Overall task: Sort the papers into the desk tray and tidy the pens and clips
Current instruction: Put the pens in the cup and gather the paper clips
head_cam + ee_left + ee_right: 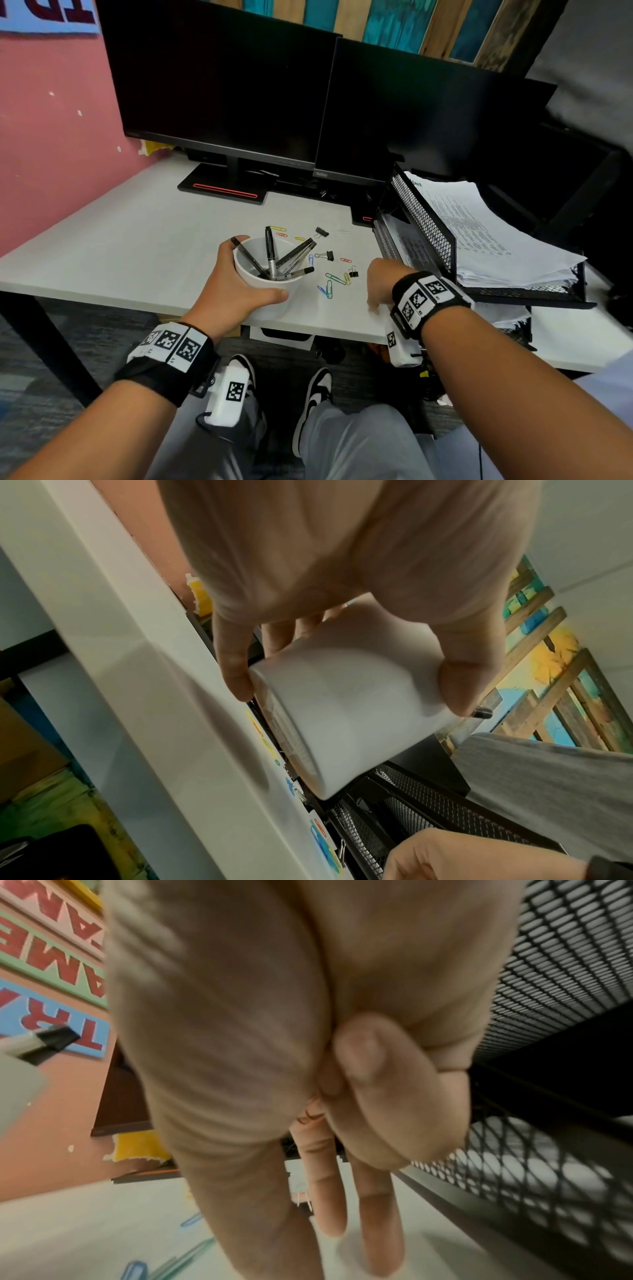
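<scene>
- Both forearms fill the bottom of the head view, with tagged black wristbands; their elbows are cut off by the frame.
- Twin dark monitors [308, 102] stand at the back of the white bench [120, 246].
- At the bench's right end, the black mesh desk tray [424, 219] holds stacked papers [496, 240]; its lower tier is mostly hidden beneath the upper one.
- Left hand [233, 284] wraps thumb and fingers [232, 666] round the white cup [270, 281], which carries several black pens [294, 255] and, in the left wrist view, is lifted and tilted off the bench.
- Right hand [380, 281] is at the bench's near edge beside the tray, with two fingers [325, 1191] straight and one curled into the palm; a small wire shape shows there, too blurred to say whether it is gripped.
- Coloured paper clips [330, 284] and black binder clips [325, 255] lie scattered between cup and tray.
</scene>
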### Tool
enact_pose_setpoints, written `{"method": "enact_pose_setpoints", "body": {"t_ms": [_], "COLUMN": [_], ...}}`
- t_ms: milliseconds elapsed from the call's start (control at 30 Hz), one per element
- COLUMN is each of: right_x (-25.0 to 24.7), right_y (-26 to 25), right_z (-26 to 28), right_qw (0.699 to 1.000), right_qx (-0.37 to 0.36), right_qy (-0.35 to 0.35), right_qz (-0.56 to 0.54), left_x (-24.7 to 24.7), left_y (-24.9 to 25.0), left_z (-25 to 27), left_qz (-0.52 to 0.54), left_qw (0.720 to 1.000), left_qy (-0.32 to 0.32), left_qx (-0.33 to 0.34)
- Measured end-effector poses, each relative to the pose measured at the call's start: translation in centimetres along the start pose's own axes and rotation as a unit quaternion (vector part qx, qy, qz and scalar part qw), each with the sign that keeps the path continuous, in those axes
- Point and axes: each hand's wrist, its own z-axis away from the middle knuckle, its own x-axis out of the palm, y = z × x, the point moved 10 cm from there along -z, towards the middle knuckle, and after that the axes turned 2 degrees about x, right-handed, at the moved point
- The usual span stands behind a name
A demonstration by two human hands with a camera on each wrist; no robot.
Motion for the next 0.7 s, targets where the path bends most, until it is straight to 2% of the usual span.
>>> {"method": "enact_pose_setpoints", "body": {"t_ms": [433,500,567,633,667,700], "right_x": [2.2,1.4,-1.3,-5.7,-7.9,-9.8], "right_y": [-1.8,-1.9,-2.4,-3.4,-4.0,-4.8], "right_z": [0.4,1.1,2.0,4.1,5.2,6.4], "right_qw": [0.992,0.985,0.945,0.861,0.818,0.79], "right_qx": [-0.033,-0.04,-0.07,-0.128,-0.16,-0.193], "right_qy": [-0.026,-0.029,-0.007,0.039,0.058,0.07], "right_qz": [-0.117,-0.164,-0.318,-0.491,-0.55,-0.578], "left_x": [1.1,1.1,1.2,1.3,1.4,1.5], "left_y": [0.6,0.8,0.9,0.9,1.0,1.1], "left_z": [0.3,0.3,0.2,0.2,0.3,0.4], "left_qz": [0.005,0.004,0.0,-0.001,-0.002,-0.003], "left_qw": [1.0,1.0,1.0,1.0,1.0,1.0], "left_qy": [-0.016,-0.016,-0.015,-0.016,-0.017,-0.018], "left_qx": [-0.005,-0.002,0.002,0.003,0.006,0.01]}}
